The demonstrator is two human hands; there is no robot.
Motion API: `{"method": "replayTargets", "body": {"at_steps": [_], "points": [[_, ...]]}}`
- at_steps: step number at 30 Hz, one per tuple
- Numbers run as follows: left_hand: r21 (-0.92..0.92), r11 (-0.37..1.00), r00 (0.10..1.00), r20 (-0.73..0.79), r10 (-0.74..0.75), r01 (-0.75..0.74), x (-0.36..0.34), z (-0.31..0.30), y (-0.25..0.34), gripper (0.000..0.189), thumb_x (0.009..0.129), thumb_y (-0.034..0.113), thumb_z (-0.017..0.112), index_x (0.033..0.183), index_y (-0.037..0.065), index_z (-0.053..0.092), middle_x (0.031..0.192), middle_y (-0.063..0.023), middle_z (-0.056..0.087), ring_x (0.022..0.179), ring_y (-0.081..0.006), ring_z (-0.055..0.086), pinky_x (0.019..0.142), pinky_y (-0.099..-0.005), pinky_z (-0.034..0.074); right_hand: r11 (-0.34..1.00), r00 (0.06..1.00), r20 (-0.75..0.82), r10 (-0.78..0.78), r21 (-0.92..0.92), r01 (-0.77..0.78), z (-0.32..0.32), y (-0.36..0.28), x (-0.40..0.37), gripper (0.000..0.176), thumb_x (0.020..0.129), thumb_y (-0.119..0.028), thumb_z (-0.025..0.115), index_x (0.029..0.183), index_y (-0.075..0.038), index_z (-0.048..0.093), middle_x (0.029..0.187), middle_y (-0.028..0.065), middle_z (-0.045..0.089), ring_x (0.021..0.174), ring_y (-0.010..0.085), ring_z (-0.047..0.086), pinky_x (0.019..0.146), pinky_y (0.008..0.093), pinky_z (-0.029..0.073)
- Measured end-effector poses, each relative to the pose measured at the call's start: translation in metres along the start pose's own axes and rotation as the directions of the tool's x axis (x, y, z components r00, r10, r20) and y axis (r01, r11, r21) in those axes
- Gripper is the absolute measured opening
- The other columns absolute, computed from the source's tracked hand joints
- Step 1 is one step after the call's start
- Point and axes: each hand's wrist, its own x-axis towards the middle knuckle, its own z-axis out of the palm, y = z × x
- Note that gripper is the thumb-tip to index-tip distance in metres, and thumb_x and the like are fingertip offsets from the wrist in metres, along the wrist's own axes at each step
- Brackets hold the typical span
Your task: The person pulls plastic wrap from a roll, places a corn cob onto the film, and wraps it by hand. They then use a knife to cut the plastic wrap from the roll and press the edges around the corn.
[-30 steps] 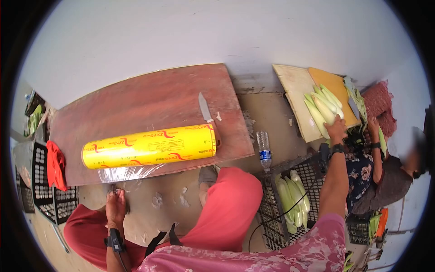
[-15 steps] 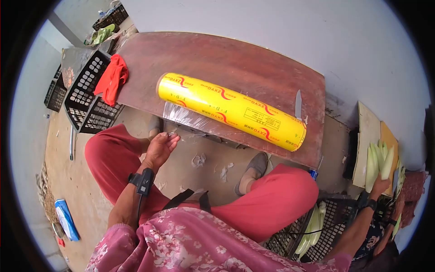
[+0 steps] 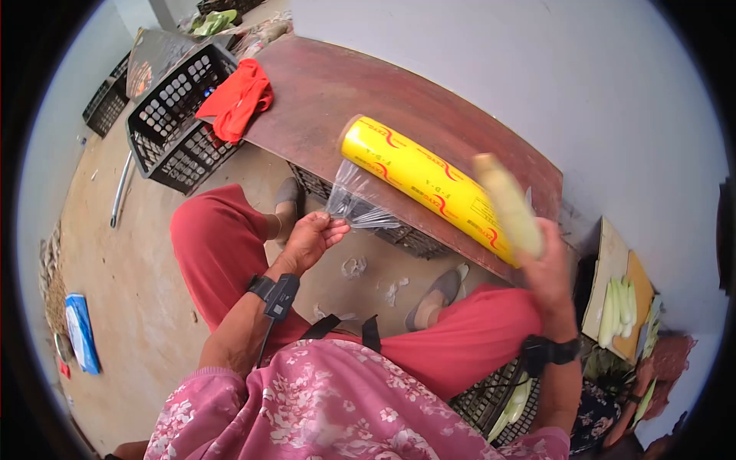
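A yellow printed roll of clear film (image 3: 429,180) lies slantwise on the reddish-brown table (image 3: 322,77). My left hand (image 3: 310,236), below the table's front edge, pinches the loose end of the clear film (image 3: 356,198), which hangs from the roll's left part. In my right hand (image 3: 548,264), blurred by motion, is a pale green, elongated vegetable (image 3: 507,203), held over the right end of the roll and hiding part of it. My right fingers are wrapped round its lower end.
Black crates (image 3: 184,115) stand at the left, one beside a red cloth (image 3: 241,100). More pale vegetables (image 3: 617,310) lie on cardboard at the right and in a crate (image 3: 510,410) by my right leg. A co-worker's patterned clothing (image 3: 594,414) shows at lower right.
My right hand has come from the vegetables at the right to the roll, bringing one vegetable. My left hand still holds the film, now drawn out more visibly. The view has shifted.
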Motion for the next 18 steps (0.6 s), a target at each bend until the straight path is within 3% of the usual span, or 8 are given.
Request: {"method": "replayTargets", "body": {"at_steps": [3,6,13,18], "points": [[-0.025,1.000,1.000,0.019,0.003,-0.002,0.001,-0.001,-0.001,0.008,0.102,0.013,0.046,0.102,0.006,0.049,0.103,-0.0160,0.067,0.092,-0.0272,0.071,0.076,-0.0336,0.060,0.986,0.976,0.170,-0.134,-0.075,0.149,0.064,-0.019,0.020,0.054,0.077,-0.013,0.075,0.122,0.000,0.048,0.106,0.0180,0.061,0.101,0.0280,0.060,0.089,0.0382,0.047],[-0.037,0.999,1.000,0.006,0.003,-0.002,0.000,0.002,-0.003,0.009,0.103,0.013,0.045,0.102,0.005,0.049,0.101,-0.0164,0.068,0.091,-0.0266,0.071,0.075,-0.0330,0.060,0.988,0.962,0.239,-0.130,-0.045,0.145,0.107,-0.033,0.032,0.055,0.076,-0.013,0.076,0.121,0.002,0.046,0.109,0.0235,0.059,0.103,0.0345,0.059,0.090,0.0404,0.046],[-0.025,1.000,1.000,0.000,0.001,-0.001,-0.007,0.008,0.005,0.010,0.103,0.014,0.045,0.102,0.005,0.049,0.100,-0.0178,0.068,0.088,-0.0275,0.071,0.072,-0.0326,0.061,0.955,0.958,0.199,-0.206,-0.173,0.242,0.183,-0.020,0.051,0.054,0.076,-0.012,0.077,0.118,0.001,0.047,0.110,0.0215,0.056,0.104,0.0347,0.056,0.092,0.0415,0.044],[0.003,1.000,0.999,-0.035,0.031,-0.031,-0.014,0.014,0.007,0.013,0.104,0.017,0.045,0.101,0.005,0.049,0.100,-0.0175,0.068,0.083,-0.0260,0.072,0.068,-0.0303,0.060,0.941,0.960,0.175,-0.220,-0.223,0.256,0.201,-0.011,0.054,0.060,0.075,-0.013,0.077,0.122,0.000,0.041,0.115,0.0224,0.047,0.112,0.0400,0.047,0.093,0.0478,0.039]]}}
